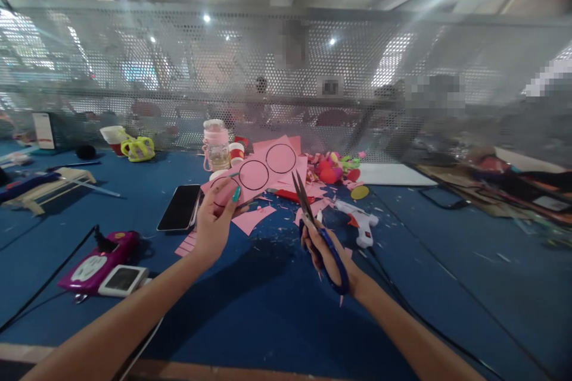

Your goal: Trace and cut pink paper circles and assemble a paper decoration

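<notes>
A strip of pink paper [273, 174] with black circles drawn on it is pinched in my left hand [217, 214], raised over the table. The thumb covers part of the circle nearest the hand. My right hand [324, 250] grips the blue-handled scissors [304, 197], their blades pointing up and away, close to the paper's right end but apart from it. The two blade tips stand slightly apart. Pink paper scraps [253, 220] lie on the table beneath and between the hands.
A white glue gun [361, 220] with its cord lies right of the scissors. On the left are a black-screened phone [179, 207] and a purple power strip [100, 262]. A clear bottle [217, 149], colourful pieces [333, 169] and a perforated metal screen [179, 77] stand behind.
</notes>
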`<action>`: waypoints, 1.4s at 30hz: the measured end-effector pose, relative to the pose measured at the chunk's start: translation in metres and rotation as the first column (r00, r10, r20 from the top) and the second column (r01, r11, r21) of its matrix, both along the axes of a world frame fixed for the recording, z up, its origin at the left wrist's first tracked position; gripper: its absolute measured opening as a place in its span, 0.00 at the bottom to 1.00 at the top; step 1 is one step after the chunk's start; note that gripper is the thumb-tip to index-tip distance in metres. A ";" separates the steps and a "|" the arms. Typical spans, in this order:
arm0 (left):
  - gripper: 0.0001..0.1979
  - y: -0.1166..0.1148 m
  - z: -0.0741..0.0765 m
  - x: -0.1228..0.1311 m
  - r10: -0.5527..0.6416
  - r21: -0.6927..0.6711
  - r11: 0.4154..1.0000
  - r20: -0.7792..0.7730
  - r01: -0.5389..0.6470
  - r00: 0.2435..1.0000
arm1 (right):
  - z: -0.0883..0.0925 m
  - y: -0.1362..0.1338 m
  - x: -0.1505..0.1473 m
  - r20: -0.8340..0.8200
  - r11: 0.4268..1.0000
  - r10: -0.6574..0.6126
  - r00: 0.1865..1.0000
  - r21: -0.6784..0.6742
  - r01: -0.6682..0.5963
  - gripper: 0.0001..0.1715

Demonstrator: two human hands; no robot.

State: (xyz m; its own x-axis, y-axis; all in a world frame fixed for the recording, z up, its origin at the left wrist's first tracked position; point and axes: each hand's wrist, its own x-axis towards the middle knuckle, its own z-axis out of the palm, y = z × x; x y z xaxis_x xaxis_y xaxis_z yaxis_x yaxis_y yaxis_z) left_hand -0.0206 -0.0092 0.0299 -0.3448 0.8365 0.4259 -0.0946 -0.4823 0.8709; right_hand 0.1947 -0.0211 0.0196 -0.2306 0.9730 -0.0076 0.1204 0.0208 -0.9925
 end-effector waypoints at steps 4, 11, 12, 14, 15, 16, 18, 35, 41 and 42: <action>0.24 -0.004 0.001 0.001 -0.022 -0.003 1.000 -0.002 0.022 1.000 | 0.003 -0.003 0.000 0.071 0.996 0.038 0.997 0.079 -0.044 0.22; 0.23 -0.008 0.001 0.005 -0.057 -0.021 0.998 -0.034 0.056 0.998 | 0.006 -0.004 0.000 0.192 0.969 0.074 0.979 0.220 -0.116 0.21; 0.23 -0.008 0.001 0.006 -0.060 -0.023 0.998 -0.042 0.060 0.997 | 0.006 -0.004 0.000 0.201 0.967 0.077 0.977 0.224 -0.122 0.21; 0.22 -0.009 0.001 0.007 -0.070 -0.026 0.997 -0.061 0.068 0.996 | 0.006 -0.004 0.000 0.216 0.965 0.081 0.973 0.226 -0.131 0.19; 0.22 -0.009 0.001 0.008 -0.076 -0.028 0.997 -0.074 0.074 0.994 | 0.006 -0.004 0.000 0.222 0.965 0.083 0.972 0.225 -0.133 0.19; 0.21 -0.010 0.001 0.008 -0.083 -0.029 0.996 -0.084 0.081 0.993 | 0.007 -0.004 0.000 0.224 0.965 0.081 0.971 0.226 -0.133 0.19; 0.21 -0.010 0.001 0.008 -0.098 -0.035 0.995 -0.098 0.095 0.990 | 0.007 -0.004 0.000 0.224 0.964 0.077 0.972 0.231 -0.130 0.18; 0.21 -0.011 0.000 0.008 -0.143 -0.041 0.989 -0.070 0.141 0.987 | 0.002 -0.001 0.000 0.208 0.973 0.053 0.977 0.211 -0.098 0.20; 0.22 -0.012 0.000 0.009 -0.143 -0.042 0.989 -0.062 0.141 0.988 | 0.001 -0.003 -0.003 0.166 0.986 0.019 0.986 0.161 -0.046 0.21; 0.22 -0.012 0.000 0.009 -0.140 -0.041 0.990 -0.064 0.137 0.988 | 0.001 -0.003 -0.003 0.158 0.987 0.015 0.987 0.155 -0.040 0.22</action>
